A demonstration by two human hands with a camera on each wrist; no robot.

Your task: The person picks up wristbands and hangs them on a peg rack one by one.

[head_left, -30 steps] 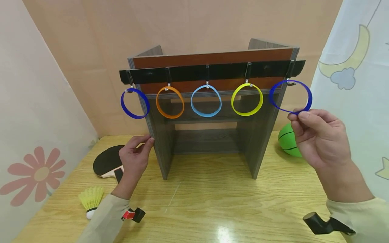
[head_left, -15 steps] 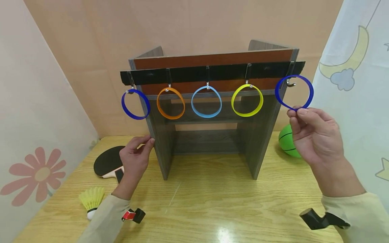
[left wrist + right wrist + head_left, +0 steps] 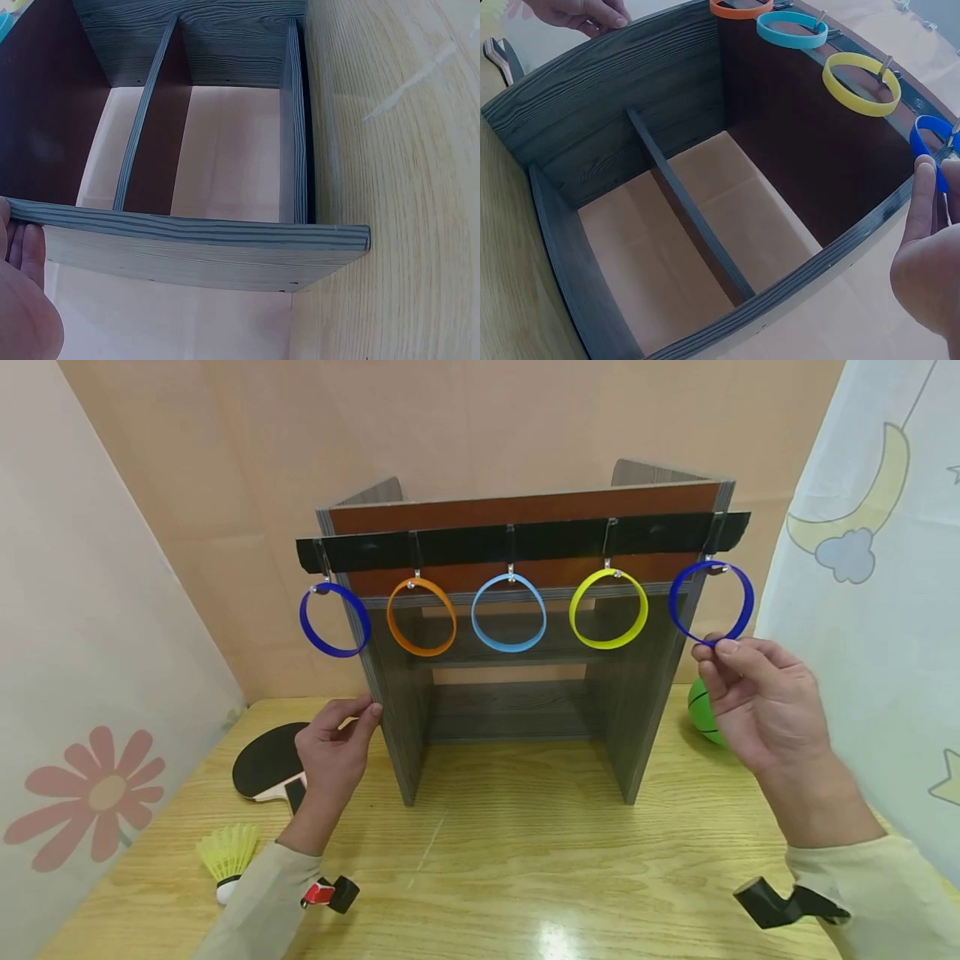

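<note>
My right hand [image 3: 776, 710] pinches the bottom of a dark blue wristband [image 3: 742, 618] between thumb and fingers. This band is up at the rightmost hook [image 3: 718, 569], whose tip shows inside the loop. In the right wrist view, the same blue band [image 3: 922, 133] sits at the right edge above the fingertips. My left hand [image 3: 333, 747] pinches the front edge of the grey wooden shelf's [image 3: 393, 727] left side panel. Across the shelf's front, other hooks carry another dark blue band [image 3: 309, 620], an orange band [image 3: 392, 620], a light blue band [image 3: 477, 622] and a yellow band [image 3: 576, 620].
A black strip [image 3: 465, 545] bearing the hooks runs along the shelf's upper front. On the wooden table [image 3: 510, 852], a black table tennis bat [image 3: 266, 760] and a yellow shuttlecock [image 3: 227, 852] lie at the left. Behind my right hand is a green ball [image 3: 701, 714].
My right hand first raised the blue band and moved it clear of the hook tip, then brought it left and down, so the tip now shows within its upper loop. My left hand stayed put.
</note>
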